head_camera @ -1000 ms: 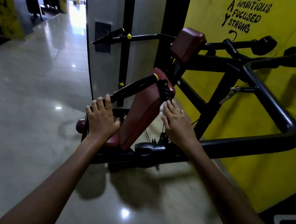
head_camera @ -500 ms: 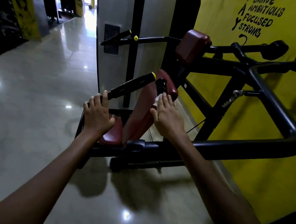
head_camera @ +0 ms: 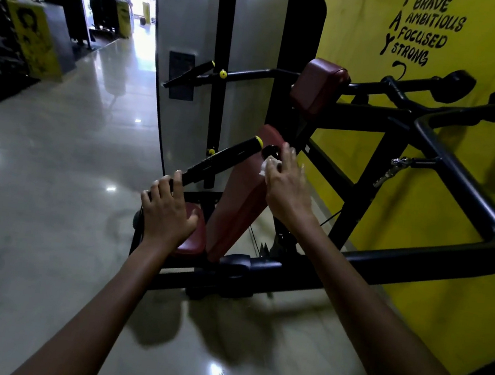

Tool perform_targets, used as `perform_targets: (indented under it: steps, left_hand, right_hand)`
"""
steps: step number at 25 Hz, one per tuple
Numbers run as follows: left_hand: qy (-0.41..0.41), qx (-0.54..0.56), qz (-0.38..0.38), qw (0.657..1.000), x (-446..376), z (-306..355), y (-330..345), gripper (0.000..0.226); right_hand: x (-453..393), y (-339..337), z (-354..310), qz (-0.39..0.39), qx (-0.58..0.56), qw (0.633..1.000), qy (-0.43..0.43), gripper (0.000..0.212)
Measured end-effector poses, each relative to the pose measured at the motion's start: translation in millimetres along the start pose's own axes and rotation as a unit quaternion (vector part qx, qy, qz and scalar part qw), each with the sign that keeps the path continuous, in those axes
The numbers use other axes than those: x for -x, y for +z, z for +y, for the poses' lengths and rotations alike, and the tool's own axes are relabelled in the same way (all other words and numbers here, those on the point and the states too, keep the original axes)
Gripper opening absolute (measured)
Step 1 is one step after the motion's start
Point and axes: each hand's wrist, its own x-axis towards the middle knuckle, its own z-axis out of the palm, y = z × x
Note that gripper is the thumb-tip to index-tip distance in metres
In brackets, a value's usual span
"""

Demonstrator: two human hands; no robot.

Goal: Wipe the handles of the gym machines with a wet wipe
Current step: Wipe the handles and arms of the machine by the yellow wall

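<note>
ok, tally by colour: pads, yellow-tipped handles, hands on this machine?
Dark red pads: 3 (upper pad, back pad, seat)
Yellow-tipped black handles: 2 (near handle, far handle)
Hands: 2 (left hand, right hand)
Total: 7

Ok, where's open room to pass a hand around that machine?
Free: the polished floor left of the grey weight-stack cover. Crowded: right hand with the wet wipe at the black handle end, left hand gripping the yellow-tipped handle.
</note>
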Motion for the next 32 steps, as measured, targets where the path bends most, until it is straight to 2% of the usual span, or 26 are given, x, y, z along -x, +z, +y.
perform_targets:
  steps: [2,4,8,11,13,17,20,23,25,27,30,32]
  left_hand:
    - [0.000,0.008,-0.001,1.000,0.9,-0.1,0.1,0.084]
    - [0.002,0.009,0.003,1.000,1.2,0.0,-0.1,0.083]
    - [0.006,0.017,0.016,1.000,-1.4,-0.3,0.7,0.079]
    - [0.001,0.019,0.017,1.000,-0.4,0.3,0.6,0.081]
    - [0.002,0.016,0.020,1.000,-0.8,0.1,-0.4,0.078]
    - [0.001,0.018,0.017,1.000,-1.8,0.6,-0.2,0.077]
    - [0.002,0.016,0.020,1.000,-2.4,0.6,0.1,0.077]
    - [0.001,0.017,0.028,0.999,-1.8,0.1,0.8,0.078]
    - [0.000,0.011,0.031,0.999,-1.6,1.1,0.6,0.078]
    - [0.004,0.013,0.031,0.999,-1.3,1.1,1.2,0.078]
    - [0.006,0.008,0.027,1.000,-2.3,-0.2,2.2,0.084]
    - [0.009,0.006,0.031,0.999,-2.7,-0.7,3.3,0.088]
  right_hand:
    - [-7.9,-1.7,-2.8,0.060,0.055,0.997,-0.014,0.028]
    - [-12.4,0.6,-3.9,0.079,0.053,0.995,-0.024,0.021]
    - [-25.3,7.0,1.4,0.097,-0.046,0.993,-0.046,0.017]
    - [-42.3,4.7,5.6,0.153,-0.128,0.980,-0.014,0.016]
    - [-44.1,9.3,6.7,0.177,-0.136,0.975,0.003,0.020]
    - [-36.8,17.9,7.6,0.155,-0.099,0.981,-0.056,0.017]
    - [-41.8,18.1,4.5,0.059,-0.108,0.991,-0.045,0.035]
    - [-56.9,13.1,6.4,0.010,-0.150,0.988,-0.023,0.028]
    - [-66.6,10.7,14.8,-0.015,-0.246,0.968,0.046,0.029]
    - [-69.6,10.3,28.8,-0.013,-0.349,0.929,0.124,0.038]
    - [-66.6,7.7,40.4,0.044,-0.429,0.894,0.124,0.026]
    - [-67.2,4.7,37.6,0.029,-0.456,0.885,0.095,0.021]
